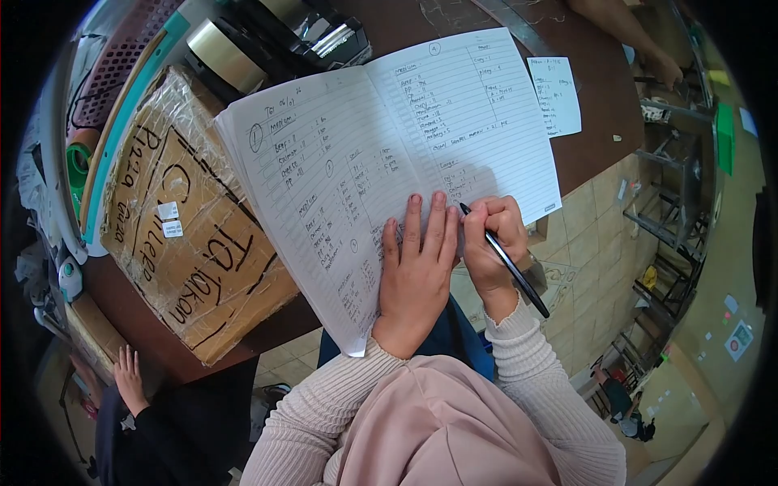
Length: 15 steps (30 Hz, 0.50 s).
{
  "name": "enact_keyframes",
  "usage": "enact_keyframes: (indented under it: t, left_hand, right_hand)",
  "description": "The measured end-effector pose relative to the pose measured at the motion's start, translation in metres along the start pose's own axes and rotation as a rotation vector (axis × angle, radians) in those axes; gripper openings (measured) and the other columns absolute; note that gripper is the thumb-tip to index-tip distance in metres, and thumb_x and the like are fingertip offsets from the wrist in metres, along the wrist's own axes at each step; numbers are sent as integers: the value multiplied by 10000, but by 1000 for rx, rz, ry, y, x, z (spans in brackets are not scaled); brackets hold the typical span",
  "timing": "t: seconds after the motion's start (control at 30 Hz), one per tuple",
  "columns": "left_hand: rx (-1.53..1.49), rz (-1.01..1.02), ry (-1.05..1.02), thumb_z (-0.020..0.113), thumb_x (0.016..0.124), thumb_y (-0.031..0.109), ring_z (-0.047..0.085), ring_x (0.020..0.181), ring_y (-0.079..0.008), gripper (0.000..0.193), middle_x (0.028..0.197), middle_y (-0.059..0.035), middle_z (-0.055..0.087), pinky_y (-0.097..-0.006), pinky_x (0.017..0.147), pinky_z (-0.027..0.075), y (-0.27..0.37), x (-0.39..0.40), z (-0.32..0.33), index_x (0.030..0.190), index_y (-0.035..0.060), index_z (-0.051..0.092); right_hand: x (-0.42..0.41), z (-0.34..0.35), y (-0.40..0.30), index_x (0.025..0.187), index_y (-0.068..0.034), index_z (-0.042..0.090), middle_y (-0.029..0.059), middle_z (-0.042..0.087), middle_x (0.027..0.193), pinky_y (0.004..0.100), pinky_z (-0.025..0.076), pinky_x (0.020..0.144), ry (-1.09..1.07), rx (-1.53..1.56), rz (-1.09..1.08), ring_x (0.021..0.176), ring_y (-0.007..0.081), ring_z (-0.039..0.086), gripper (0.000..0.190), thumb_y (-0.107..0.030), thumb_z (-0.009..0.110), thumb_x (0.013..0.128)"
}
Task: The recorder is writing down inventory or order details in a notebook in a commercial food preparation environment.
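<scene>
An open ruled notebook [389,158] lies on the brown table, both pages bearing handwritten lists. My left hand [417,267] rests flat across its lower middle, palm down with the fingers a little apart, covering some of the writing. A black pen [513,270] is gripped in my right hand [497,240]. Its tip meets the right page, just below a short column of handwriting. My two hands are close together, the right one by the left fingertips. A small white slip of paper [554,96] with handwriting lies beside the notebook's upper right edge.
A taped cardboard box [200,243] with marker writing stands left of the notebook. Beyond it are a tape roll [225,51] on a black dispenser and a pink perforated basket [137,45]. Another person's hand [129,373] is at lower left; another person's arm [632,30] reaches in at upper right.
</scene>
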State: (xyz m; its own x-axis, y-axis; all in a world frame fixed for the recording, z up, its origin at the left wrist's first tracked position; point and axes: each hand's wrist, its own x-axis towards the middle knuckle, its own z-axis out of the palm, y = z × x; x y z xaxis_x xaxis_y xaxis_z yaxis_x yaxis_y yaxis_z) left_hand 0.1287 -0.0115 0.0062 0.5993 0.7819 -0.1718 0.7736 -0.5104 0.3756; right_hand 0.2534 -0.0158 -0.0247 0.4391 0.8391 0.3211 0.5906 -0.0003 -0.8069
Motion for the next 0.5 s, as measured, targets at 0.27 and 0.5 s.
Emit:
enact_keyframes:
  t: [0.27,0.5]
  left_hand:
    - [-10,3,-4,595,857,277,282,1375,-322,569,1481,-98,343,-526,1079,198,0,1,-1,1368,83,439]
    - [-33,7,7,607,855,264,290,1367,-333,569,1480,-103,342,-528,1063,219,-1,1,-2,1373,98,437]
  right_hand:
    - [0,1,1,646,-49,416,90,569,663,290,407,440,10,-14,-1,523,193,510,281,97,626,763]
    - [3,1,-3,646,-49,413,88,563,659,287,410,443,13,-46,-28,519,194,513,281,95,622,766]
